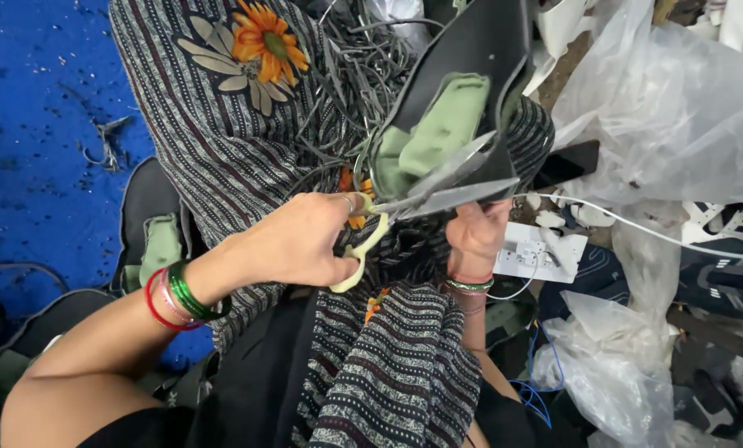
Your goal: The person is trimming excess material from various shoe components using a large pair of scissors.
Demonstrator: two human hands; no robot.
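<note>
Right hand [477, 235] fingertips hidden behind black-green piece [446, 124].

A blue floor [31, 124] fills the left, speckled with dark scraps. Well to its right, clear plastic bags [662, 116] pile up, with a white power strip [541, 253] just below them. Beside the floor's lower edge, dark cut pieces [143, 216] lie.

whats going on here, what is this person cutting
A person seated over a striped, flowered fabric is trimming a black shoe piece with green lining. The left hand works pale-handled scissors, whose blades are open at the piece's edge. The right hand holds the piece from below. Thin dark trimmings lie on the lap, similar pieces sit by the blue floor, and plastic bags are at the right.
</note>
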